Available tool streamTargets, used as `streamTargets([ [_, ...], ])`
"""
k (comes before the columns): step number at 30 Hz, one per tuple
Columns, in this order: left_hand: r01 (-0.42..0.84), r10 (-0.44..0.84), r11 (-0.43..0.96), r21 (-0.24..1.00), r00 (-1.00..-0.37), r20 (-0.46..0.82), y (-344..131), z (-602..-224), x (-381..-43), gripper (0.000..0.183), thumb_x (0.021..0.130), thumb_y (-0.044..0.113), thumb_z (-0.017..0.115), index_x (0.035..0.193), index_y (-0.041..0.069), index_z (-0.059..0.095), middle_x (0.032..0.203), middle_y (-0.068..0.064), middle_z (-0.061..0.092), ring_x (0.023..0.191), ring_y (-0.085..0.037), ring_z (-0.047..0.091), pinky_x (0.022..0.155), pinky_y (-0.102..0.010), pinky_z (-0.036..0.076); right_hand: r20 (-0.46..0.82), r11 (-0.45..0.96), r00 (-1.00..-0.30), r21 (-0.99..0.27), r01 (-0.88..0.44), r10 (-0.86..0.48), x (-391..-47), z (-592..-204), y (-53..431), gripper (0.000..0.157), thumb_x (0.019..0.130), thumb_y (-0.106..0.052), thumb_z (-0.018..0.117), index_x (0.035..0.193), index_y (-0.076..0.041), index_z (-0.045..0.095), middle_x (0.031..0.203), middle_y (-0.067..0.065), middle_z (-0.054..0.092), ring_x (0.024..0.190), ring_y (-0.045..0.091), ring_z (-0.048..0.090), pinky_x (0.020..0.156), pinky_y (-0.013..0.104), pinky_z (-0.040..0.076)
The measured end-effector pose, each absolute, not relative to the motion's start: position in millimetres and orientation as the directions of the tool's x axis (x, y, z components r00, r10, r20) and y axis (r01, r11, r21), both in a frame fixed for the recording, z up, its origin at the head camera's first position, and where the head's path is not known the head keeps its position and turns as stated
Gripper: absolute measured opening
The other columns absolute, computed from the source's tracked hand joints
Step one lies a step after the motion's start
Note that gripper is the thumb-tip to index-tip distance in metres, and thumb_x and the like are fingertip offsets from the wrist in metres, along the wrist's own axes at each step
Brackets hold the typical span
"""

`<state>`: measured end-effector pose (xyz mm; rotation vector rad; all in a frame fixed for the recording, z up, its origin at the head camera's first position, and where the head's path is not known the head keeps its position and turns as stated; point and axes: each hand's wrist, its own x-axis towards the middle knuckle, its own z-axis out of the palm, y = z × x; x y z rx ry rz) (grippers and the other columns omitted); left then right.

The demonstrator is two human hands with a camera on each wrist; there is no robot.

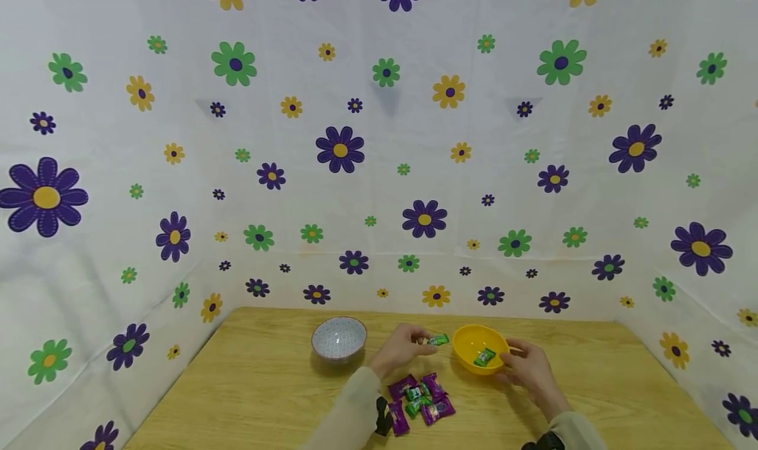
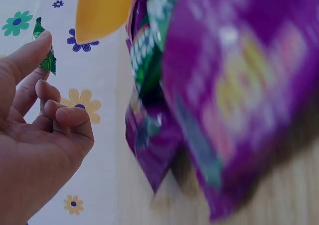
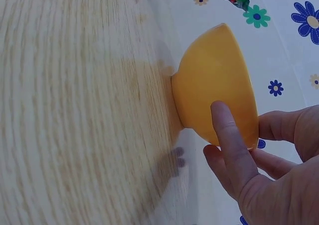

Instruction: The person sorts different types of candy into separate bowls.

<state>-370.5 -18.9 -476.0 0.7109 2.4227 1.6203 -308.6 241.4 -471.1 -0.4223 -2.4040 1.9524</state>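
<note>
My left hand (image 1: 404,349) pinches a small green wrapped candy (image 1: 439,339) between thumb and finger, just left of the yellow bowl (image 1: 464,345). Inside that bowl lies another green candy (image 1: 484,357). On the bowl's right side, my right hand (image 1: 529,369) holds it, the thumb at the rim and fingers against the outer wall, as the right wrist view shows. A pile of purple candy packets (image 1: 438,410) and green ones (image 1: 417,393) lies on the table below my left hand. Large and blurred, a purple packet (image 2: 239,85) fills much of the left wrist view.
A patterned grey-blue bowl with a reddish rim (image 1: 339,339) stands on the wooden table (image 1: 254,377), left of my left hand. Behind the table and along both sides hangs a white flowered cloth (image 1: 367,187).
</note>
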Motion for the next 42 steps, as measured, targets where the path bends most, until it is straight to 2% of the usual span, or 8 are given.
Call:
streamTargets([
  [5,0.306,0.458,0.303,0.903,-0.877,0.144,-8,-477,-368,0.017,0.091,0.017,0.070,0.103,0.006,0.071,0.082,0.001,0.051,0.076,-0.013,0.043,0.062,-0.022,0.038,-0.162,0.172,-0.962,-0.964,0.202,0.218,-308,-472,240,0.052,0.097,0.000,0.051,0.144,0.010,0.033,0.139,0.041,0.038,0.107,0.040,0.062,0.075,0.035,0.060],
  [11,0.250,0.424,0.302,0.920,-0.899,0.105,5,-475,-365,0.017,0.088,0.021,0.073,0.103,0.011,0.073,0.080,0.001,0.050,0.075,-0.013,0.042,0.062,-0.025,0.034,-0.152,0.160,-0.965,-0.969,0.188,0.215,-307,-473,241,0.051,0.097,0.000,0.051,0.144,0.010,0.034,0.139,0.041,0.039,0.106,0.039,0.064,0.075,0.036,0.060],
  [16,0.233,0.418,0.292,0.928,-0.903,0.096,14,-474,-362,0.020,0.086,0.020,0.075,0.103,0.010,0.073,0.079,0.002,0.049,0.075,-0.013,0.042,0.062,-0.025,0.034,-0.156,0.145,-0.965,-0.971,0.189,0.213,-306,-472,240,0.051,0.097,0.000,0.051,0.144,0.010,0.034,0.139,0.041,0.038,0.108,0.041,0.063,0.076,0.036,0.060],
  [21,0.208,0.392,0.283,0.937,-0.916,0.085,24,-475,-358,0.016,0.085,0.019,0.077,0.098,0.010,0.074,0.077,0.003,0.047,0.074,-0.013,0.042,0.062,-0.024,0.034,-0.158,0.113,-0.966,-0.976,0.183,0.206,-305,-473,239,0.051,0.097,0.000,0.050,0.144,0.010,0.034,0.140,0.041,0.038,0.110,0.041,0.062,0.078,0.038,0.060],
  [29,0.186,0.336,0.229,0.956,-0.936,0.101,40,-478,-353,0.012,0.084,0.013,0.077,0.091,0.006,0.072,0.071,0.003,0.044,0.067,-0.013,0.039,0.057,-0.024,0.031,-0.154,0.064,-0.965,-0.983,0.172,0.213,-305,-475,239,0.050,0.097,-0.001,0.050,0.143,0.011,0.036,0.139,0.041,0.039,0.102,0.035,0.066,0.076,0.037,0.060],
  [37,0.118,0.249,0.260,0.958,-0.967,0.052,53,-481,-352,0.012,0.083,0.016,0.078,0.089,0.008,0.072,0.076,0.002,0.050,0.071,-0.012,0.044,0.060,-0.023,0.036,-0.166,0.007,-0.964,-0.985,0.172,0.208,-306,-478,244,0.052,0.096,-0.003,0.052,0.143,0.011,0.036,0.141,0.040,0.038,0.102,0.032,0.065,0.076,0.037,0.060],
  [42,0.099,0.186,0.269,0.958,-0.981,0.049,58,-480,-353,0.013,0.082,0.015,0.079,0.089,0.007,0.071,0.082,0.001,0.055,0.074,-0.013,0.047,0.061,-0.022,0.039,-0.189,-0.048,-0.963,-0.982,0.183,0.190,-306,-477,246,0.054,0.096,-0.004,0.054,0.145,0.009,0.034,0.143,0.039,0.036,0.095,0.025,0.068,0.076,0.037,0.060],
])
